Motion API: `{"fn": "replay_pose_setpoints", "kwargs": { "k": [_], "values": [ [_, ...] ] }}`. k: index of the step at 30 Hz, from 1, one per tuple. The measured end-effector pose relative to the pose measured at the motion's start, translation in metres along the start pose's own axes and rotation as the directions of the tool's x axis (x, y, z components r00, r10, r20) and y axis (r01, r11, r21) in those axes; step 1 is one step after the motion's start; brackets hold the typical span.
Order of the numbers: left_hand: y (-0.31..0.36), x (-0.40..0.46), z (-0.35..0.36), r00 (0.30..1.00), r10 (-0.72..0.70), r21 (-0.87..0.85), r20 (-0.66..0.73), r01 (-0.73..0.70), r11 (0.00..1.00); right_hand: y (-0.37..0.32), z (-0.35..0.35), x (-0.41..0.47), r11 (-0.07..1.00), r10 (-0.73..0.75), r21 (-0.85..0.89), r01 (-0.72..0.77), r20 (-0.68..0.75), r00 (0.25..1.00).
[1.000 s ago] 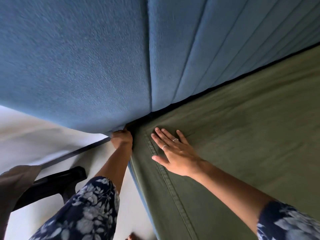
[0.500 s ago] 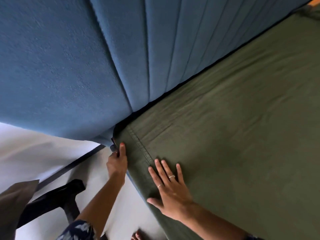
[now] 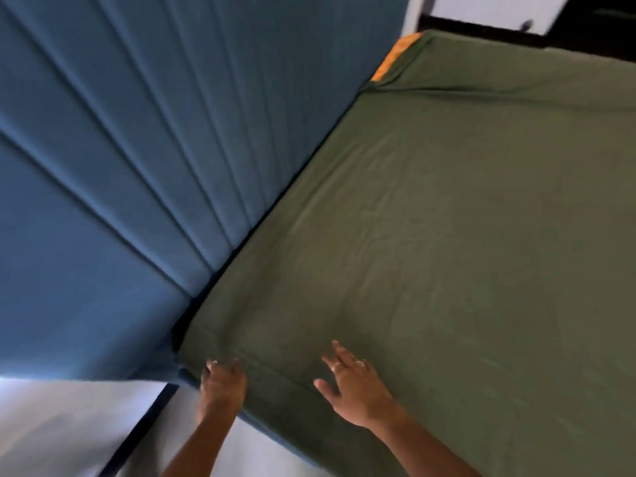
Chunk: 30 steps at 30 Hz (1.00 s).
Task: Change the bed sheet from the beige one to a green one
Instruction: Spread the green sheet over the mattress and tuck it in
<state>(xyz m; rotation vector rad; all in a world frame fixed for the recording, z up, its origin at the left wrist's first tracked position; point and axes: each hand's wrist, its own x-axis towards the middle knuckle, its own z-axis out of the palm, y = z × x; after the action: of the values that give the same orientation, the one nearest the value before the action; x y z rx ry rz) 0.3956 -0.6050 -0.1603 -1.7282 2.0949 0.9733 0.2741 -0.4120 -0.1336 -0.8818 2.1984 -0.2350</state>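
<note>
The green sheet (image 3: 447, 235) is spread over the mattress and covers its near corner by the headboard. My left hand (image 3: 222, 382) rests at the sheet's side edge at that corner, fingers against the cloth; blur hides whether it pinches the cloth. My right hand (image 3: 351, 383) lies flat on top of the sheet, fingers spread and straight. At the far corner a strip of orange mattress (image 3: 392, 60) shows where the sheet is bunched. No beige sheet is in view.
A blue padded headboard (image 3: 137, 166) stands along the left of the bed. Pale floor (image 3: 69, 435) and a dark strip lie below it. Beyond the bed's far side are a dark floor band and a white wall (image 3: 481, 8).
The view has swung up and back, showing the whole bed. Both hands slid away from the headboard corner along the sheet's edge; my left hand came from the gap onto the side edge.
</note>
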Motion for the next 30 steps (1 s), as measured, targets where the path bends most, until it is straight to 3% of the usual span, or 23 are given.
{"fn": "replay_pose_setpoints", "kwargs": {
  "k": [3, 6, 9, 12, 16, 19, 20, 22, 25, 27, 30],
  "values": [
    [0.026, -0.053, 0.038, 0.983, 0.149, 0.184, 0.111, -0.167, 0.969, 0.066, -0.001, -0.059, 0.970, 0.238, 0.064, -0.235, -0.037, 0.971],
    [0.062, -0.118, 0.087, 0.908, 0.347, 0.373, 0.235, -0.414, 0.831, 0.142, 0.008, -0.120, 0.922, 0.387, 0.022, -0.386, -0.059, 0.920],
    [0.094, -0.184, 0.141, 0.745, 0.548, 0.445, 0.380, -0.667, 0.598, 0.213, 0.023, -0.175, 0.860, 0.509, 0.039, -0.508, -0.104, 0.854],
    [0.109, -0.234, 0.202, 0.565, 0.658, 0.466, 0.498, -0.814, 0.347, 0.276, 0.043, -0.226, 0.808, 0.589, 0.097, -0.582, -0.165, 0.791],
    [0.109, -0.301, 0.286, 0.363, 0.698, 0.385, 0.618, -0.913, 0.135, 0.342, 0.084, -0.280, 0.775, 0.628, 0.160, -0.612, -0.304, 0.716],
    [0.088, -0.346, 0.346, 0.256, 0.618, 0.318, 0.743, -0.948, 0.011, 0.398, 0.126, -0.329, 0.648, 0.759, 0.322, -0.690, -0.350, 0.549],
    [0.080, -0.363, 0.362, 0.256, 0.608, 0.338, 0.752, -0.941, -0.023, 0.416, 0.137, -0.352, 0.607, 0.795, 0.367, -0.705, -0.313, 0.520],
    [0.070, -0.387, 0.376, 0.403, 0.605, 0.469, 0.687, -0.881, 0.054, 0.442, 0.151, -0.388, 0.577, 0.817, 0.387, -0.719, -0.285, 0.502],
    [0.076, -0.428, 0.399, 0.499, 0.527, 0.523, 0.688, -0.844, 0.116, 0.477, 0.162, -0.448, 0.537, 0.844, 0.447, -0.716, -0.298, 0.447],
    [0.094, -0.459, 0.413, 0.445, 0.550, 0.512, 0.707, -0.858, 0.037, 0.493, 0.161, -0.474, 0.504, 0.864, 0.479, -0.719, -0.291, 0.411],
    [0.126, -0.520, 0.461, 0.294, 0.598, 0.408, 0.745, -0.911, -0.060, 0.524, 0.169, -0.507, 0.476, 0.879, 0.502, -0.722, -0.281, 0.385]
  ]
}}
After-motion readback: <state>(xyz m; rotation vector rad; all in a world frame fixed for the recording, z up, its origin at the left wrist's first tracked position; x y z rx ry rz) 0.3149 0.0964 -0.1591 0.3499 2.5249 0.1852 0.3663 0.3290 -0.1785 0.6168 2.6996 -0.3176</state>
